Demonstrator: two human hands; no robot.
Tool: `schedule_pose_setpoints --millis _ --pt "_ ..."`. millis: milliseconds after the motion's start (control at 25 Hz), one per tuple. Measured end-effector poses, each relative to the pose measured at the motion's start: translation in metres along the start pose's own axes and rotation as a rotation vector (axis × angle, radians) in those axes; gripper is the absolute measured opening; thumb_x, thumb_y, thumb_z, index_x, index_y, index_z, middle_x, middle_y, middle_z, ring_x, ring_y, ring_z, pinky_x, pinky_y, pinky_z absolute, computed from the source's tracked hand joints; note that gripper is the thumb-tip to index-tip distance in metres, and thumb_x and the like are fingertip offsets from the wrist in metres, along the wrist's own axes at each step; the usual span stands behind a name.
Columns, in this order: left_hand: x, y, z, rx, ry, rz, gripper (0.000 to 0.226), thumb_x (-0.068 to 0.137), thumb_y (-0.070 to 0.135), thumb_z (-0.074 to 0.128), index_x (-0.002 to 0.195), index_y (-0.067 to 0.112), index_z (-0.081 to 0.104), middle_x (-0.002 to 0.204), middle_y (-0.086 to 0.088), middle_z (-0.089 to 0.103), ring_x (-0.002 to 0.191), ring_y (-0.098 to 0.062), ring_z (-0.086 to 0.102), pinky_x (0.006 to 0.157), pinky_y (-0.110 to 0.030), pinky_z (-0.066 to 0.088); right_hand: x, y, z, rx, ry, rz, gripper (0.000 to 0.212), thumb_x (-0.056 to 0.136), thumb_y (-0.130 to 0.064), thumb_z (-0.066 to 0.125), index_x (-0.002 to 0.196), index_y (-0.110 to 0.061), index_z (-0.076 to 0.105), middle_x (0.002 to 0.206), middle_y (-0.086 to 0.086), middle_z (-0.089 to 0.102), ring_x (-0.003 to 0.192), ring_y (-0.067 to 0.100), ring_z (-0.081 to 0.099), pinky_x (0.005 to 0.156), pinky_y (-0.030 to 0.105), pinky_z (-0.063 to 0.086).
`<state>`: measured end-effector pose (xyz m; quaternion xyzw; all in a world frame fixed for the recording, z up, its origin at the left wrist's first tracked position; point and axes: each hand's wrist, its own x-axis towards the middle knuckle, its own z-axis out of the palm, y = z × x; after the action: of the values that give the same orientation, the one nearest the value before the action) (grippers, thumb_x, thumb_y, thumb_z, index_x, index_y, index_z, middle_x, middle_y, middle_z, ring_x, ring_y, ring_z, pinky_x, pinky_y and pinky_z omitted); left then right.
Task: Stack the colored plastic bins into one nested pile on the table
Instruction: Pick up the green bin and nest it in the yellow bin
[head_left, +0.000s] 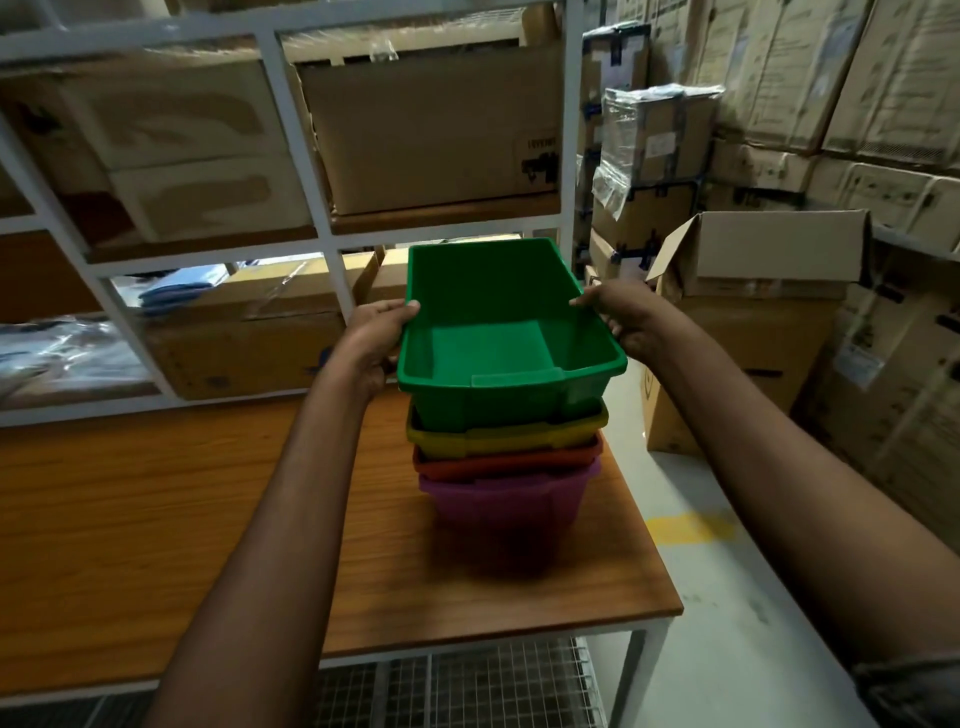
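Note:
A green bin (493, 332) sits on top of a nested pile: below it a yellow bin (506, 435), then a red bin (506, 461), then a purple bin (501, 501) at the bottom. The pile stands near the right end of the wooden table (156, 519). My left hand (375, 338) grips the green bin's left rim. My right hand (618, 317) grips its right rim. The green bin is tilted slightly, its far end raised, and its base rests inside the yellow bin.
A white shelf rack (291, 130) with cardboard boxes stands behind the table. An open cardboard box (769, 260) and stacked cartons fill the right side. The table's right edge (670, 597) drops to a grey floor with a yellow mark (691, 527).

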<state>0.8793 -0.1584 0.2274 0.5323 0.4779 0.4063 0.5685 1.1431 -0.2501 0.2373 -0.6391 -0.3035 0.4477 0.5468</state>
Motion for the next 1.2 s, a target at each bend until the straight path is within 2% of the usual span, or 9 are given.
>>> schedule_pose_setpoints --millis 120,200,400,520,640,760,880,1000,1200 --pt "0.002 -0.008 0.004 -0.006 0.023 -0.038 0.025 0.102 0.015 0.061 0.126 0.009 0.066 0.102 -0.005 0.073 0.075 -0.010 0.074 0.058 -0.029 0.061 0.004 0.006 0.002 -0.010 0.020 0.027 0.042 0.095 0.000 0.059 0.136 -0.004 0.052 0.120 0.012 0.067 0.094 0.021 0.069 0.054 0.030 0.060" --pt "0.006 -0.012 0.007 -0.047 0.040 -0.055 0.025 0.102 0.013 0.061 0.125 0.006 0.067 0.106 -0.011 0.074 0.068 -0.011 0.075 0.054 -0.028 0.062 0.005 0.007 0.003 -0.022 0.040 0.035 0.043 0.094 0.001 0.060 0.136 -0.002 0.050 0.121 0.013 0.067 0.088 0.021 0.069 0.045 0.028 0.057" --pt "0.001 0.004 0.005 -0.064 0.019 0.002 0.029 0.102 0.021 0.061 0.129 0.011 0.065 0.106 -0.007 0.074 0.080 -0.015 0.077 0.086 -0.039 0.063 -0.005 -0.005 0.005 0.021 0.062 -0.006 0.024 0.098 0.000 0.057 0.122 -0.002 0.057 0.099 0.008 0.064 0.084 0.021 0.065 0.054 0.033 0.055" --pt "-0.014 0.023 0.003 -0.085 0.011 0.062 0.031 0.102 0.030 0.061 0.128 0.015 0.064 0.112 -0.006 0.072 0.084 -0.014 0.072 0.083 -0.033 0.059 -0.019 -0.018 0.008 0.053 0.072 -0.089 0.014 0.100 0.000 0.053 0.103 -0.004 0.066 0.082 0.006 0.068 0.071 0.016 0.066 0.053 0.030 0.058" --pt "-0.024 0.040 0.000 -0.187 0.073 0.165 0.034 0.100 0.042 0.062 0.126 0.019 0.064 0.115 -0.003 0.070 0.092 -0.016 0.072 0.073 -0.026 0.058 -0.028 -0.035 0.012 0.207 0.106 -0.215 0.025 0.099 0.004 0.050 0.089 -0.009 0.069 0.074 0.006 0.072 0.064 0.016 0.069 0.066 0.035 0.062" --pt "-0.032 0.049 -0.003 -0.314 0.213 0.316 0.033 0.099 0.050 0.061 0.120 0.024 0.060 0.109 0.003 0.069 0.098 -0.016 0.069 0.070 -0.029 0.058 -0.031 -0.047 0.017 0.359 0.131 -0.287 0.028 0.099 0.006 0.047 0.114 -0.004 0.069 0.097 0.009 0.072 0.074 0.016 0.069 0.056 0.027 0.060" --pt "-0.039 0.042 0.005 -0.371 0.154 0.329 0.045 0.093 0.055 0.066 0.124 0.025 0.053 0.119 -0.002 0.067 0.103 -0.016 0.068 0.074 -0.031 0.060 -0.027 -0.044 0.030 0.458 0.182 -0.307 0.038 0.098 0.006 0.049 0.135 0.001 0.056 0.118 0.016 0.067 0.073 0.015 0.062 0.043 0.019 0.050" --pt "-0.040 0.032 0.018 -0.448 0.006 0.299 0.057 0.088 0.041 0.078 0.133 0.018 0.051 0.127 -0.009 0.070 0.112 -0.024 0.072 0.078 -0.035 0.062 -0.025 -0.028 0.045 0.509 0.171 -0.302 0.037 0.099 0.004 0.052 0.136 0.000 0.052 0.124 0.016 0.067 0.087 0.018 0.069 0.057 0.025 0.057" --pt "-0.039 0.034 0.025 -0.524 0.124 0.413 0.038 0.092 0.005 0.070 0.125 0.012 0.051 0.118 -0.009 0.065 0.096 -0.018 0.071 0.072 -0.025 0.059 -0.022 -0.003 0.044 0.348 0.147 -0.333 0.051 0.093 -0.005 0.066 0.137 -0.005 0.042 0.132 0.013 0.061 0.117 0.026 0.066 0.084 0.034 0.062"
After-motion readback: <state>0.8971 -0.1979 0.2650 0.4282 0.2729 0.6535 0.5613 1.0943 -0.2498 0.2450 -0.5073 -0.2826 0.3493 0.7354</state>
